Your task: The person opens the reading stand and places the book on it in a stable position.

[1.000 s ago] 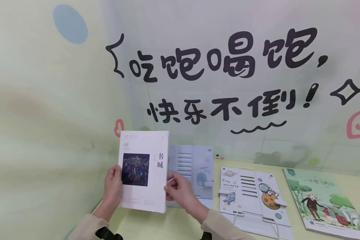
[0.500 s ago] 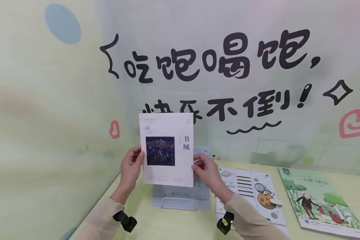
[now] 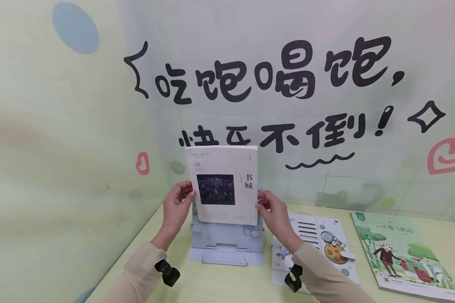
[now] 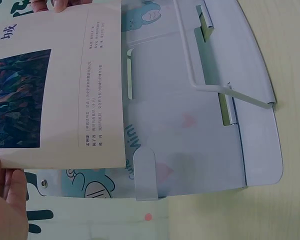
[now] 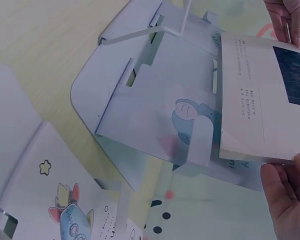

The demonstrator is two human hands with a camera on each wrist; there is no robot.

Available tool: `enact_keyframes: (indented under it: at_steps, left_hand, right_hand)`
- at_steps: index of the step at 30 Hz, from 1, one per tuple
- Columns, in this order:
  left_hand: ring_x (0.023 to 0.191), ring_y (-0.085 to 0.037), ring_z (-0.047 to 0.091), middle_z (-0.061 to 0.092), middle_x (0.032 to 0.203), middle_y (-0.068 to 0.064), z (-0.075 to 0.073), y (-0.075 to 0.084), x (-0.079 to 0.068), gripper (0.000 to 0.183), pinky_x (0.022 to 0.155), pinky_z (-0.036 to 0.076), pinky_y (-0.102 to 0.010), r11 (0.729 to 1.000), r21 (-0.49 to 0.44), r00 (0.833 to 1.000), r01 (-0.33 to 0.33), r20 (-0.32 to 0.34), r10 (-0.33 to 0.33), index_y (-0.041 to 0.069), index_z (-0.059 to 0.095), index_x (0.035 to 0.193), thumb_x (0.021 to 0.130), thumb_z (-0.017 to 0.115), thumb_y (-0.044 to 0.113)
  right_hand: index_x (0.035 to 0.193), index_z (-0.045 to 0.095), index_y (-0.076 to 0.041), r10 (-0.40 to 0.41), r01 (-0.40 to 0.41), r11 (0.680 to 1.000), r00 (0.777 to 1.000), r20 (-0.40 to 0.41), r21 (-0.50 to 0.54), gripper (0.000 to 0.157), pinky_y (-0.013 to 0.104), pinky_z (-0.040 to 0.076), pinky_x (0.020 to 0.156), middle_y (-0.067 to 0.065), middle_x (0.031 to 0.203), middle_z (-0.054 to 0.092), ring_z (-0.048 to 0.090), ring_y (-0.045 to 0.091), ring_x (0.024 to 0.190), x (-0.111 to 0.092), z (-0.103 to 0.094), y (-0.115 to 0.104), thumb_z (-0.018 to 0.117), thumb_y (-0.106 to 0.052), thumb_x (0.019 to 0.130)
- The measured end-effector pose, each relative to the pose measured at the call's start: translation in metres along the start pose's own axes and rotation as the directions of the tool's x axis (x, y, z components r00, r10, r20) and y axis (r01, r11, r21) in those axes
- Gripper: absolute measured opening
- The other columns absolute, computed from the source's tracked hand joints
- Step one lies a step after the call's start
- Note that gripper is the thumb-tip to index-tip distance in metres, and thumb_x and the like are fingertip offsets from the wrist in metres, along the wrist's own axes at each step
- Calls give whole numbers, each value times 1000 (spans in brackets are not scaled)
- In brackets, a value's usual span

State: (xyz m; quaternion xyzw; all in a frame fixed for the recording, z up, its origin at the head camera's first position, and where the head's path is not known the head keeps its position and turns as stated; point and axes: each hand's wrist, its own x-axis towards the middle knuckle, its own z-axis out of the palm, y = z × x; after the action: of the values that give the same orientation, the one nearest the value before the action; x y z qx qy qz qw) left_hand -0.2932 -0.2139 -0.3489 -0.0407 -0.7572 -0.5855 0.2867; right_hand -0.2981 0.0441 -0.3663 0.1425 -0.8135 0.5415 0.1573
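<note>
A white paperback book (image 3: 246,210) with a dark square picture is held up, its top leaning slightly back. My left hand (image 3: 177,206) pinches its left edge, and my right hand (image 3: 274,214) pinches the right edge. Directly behind it stands a pale blue bookstand (image 3: 227,235), whose upper part the book hides. In the left wrist view, the book (image 4: 85,120) hangs above the stand's wire page holder (image 4: 192,65). A side clip (image 4: 145,172) sticks out at the stand's edge. From the right wrist view, the book's bottom edge appears apart from the stand's base.
To the right, a white bookstand (image 3: 311,263) with space drawings lies on the light wooden table (image 3: 208,290). Farther right is a green picture book (image 3: 405,252). A printed wall sheet (image 3: 364,181) closes off the back, and another sheet (image 3: 60,168) the left side.
Both hands have carried the book right and up, in front of the blue bookstand. In the last half second it shifted slightly right and its top tipped back. The stand's base came into view.
</note>
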Motion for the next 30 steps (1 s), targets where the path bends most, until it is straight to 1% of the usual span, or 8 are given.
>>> enact_keyframes:
  at_steps: [3, 5, 10, 14, 18, 20, 25, 30]
  left_hand:
    - [81, -5, 57, 64, 103, -19, -1, -2, -2, 23, 72, 48, -12, 1000, 23, 1000, -8, 18, 7, -2, 61, 109, 87, 64, 0]
    - [79, -5, 58, 65, 101, -19, -3, -5, -3, 22, 71, 49, -13, 1000, 29, 1000, -3, 29, 3, -3, 62, 108, 86, 64, 0]
    - [77, -2, 59, 67, 99, -20, -7, -15, -8, 21, 70, 50, -13, 998, 68, 998, -10, 57, 6, -3, 63, 106, 85, 65, 0]
    - [76, -2, 61, 68, 97, -20, -8, -22, -11, 20, 69, 50, -13, 994, 97, 997, -48, 66, 42, -3, 65, 104, 84, 67, -1]
    - [75, -4, 62, 69, 96, -18, -7, -24, -11, 20, 67, 51, -14, 991, 120, 996, -66, 70, 58, -2, 66, 103, 84, 68, 1]
    - [74, -6, 62, 70, 96, -17, -6, -26, -11, 20, 66, 51, -15, 988, 143, 996, -64, 74, 54, -1, 66, 104, 84, 68, 2]
    - [76, -12, 63, 70, 95, -16, -6, -30, -12, 20, 66, 50, -16, 982, 186, 997, -17, 74, 3, 0, 67, 103, 84, 69, 3]
    - [80, -19, 64, 70, 96, -15, -6, -37, -14, 19, 66, 50, -15, 973, 229, 996, 9, 86, -30, 1, 67, 103, 84, 68, 4]
  right_hand:
    - [101, 62, -6, -14, 14, 999, 1000, -5, -48, 16, 24, 51, 66, 7, 86, 65, 56, 15, 76, -2, 0, 3, 64, 0, 86]
    - [99, 63, -7, -21, 20, 995, 1000, -5, -101, 15, 24, 50, 66, 7, 86, 65, 56, 14, 76, -3, 1, 4, 65, -2, 85]
    - [95, 64, -11, -17, 21, 976, 1000, 19, -218, 13, 24, 48, 63, 3, 84, 67, 58, 11, 74, -8, 2, 9, 69, -6, 83]
    - [93, 64, -12, -11, 17, 966, 1000, 25, -257, 13, 25, 46, 62, -1, 82, 68, 59, 10, 73, -12, 3, 13, 70, -6, 82]
    - [90, 63, -12, -19, 23, 957, 1000, 19, -289, 12, 26, 46, 61, -1, 81, 68, 58, 10, 71, -13, 4, 14, 70, -7, 82]
    - [90, 63, -12, -4, 10, 952, 1000, 22, -306, 11, 25, 45, 59, -2, 81, 67, 57, 10, 69, -13, 5, 15, 70, -9, 82]
    - [91, 64, -12, 46, -25, 938, 998, 53, -345, 9, 22, 44, 57, -3, 80, 66, 55, 7, 66, -15, 7, 16, 69, -11, 84]
    - [88, 64, -12, 61, -30, 926, 996, 70, -376, 6, 22, 42, 55, -3, 76, 65, 52, 8, 63, -18, 9, 17, 69, -12, 84]
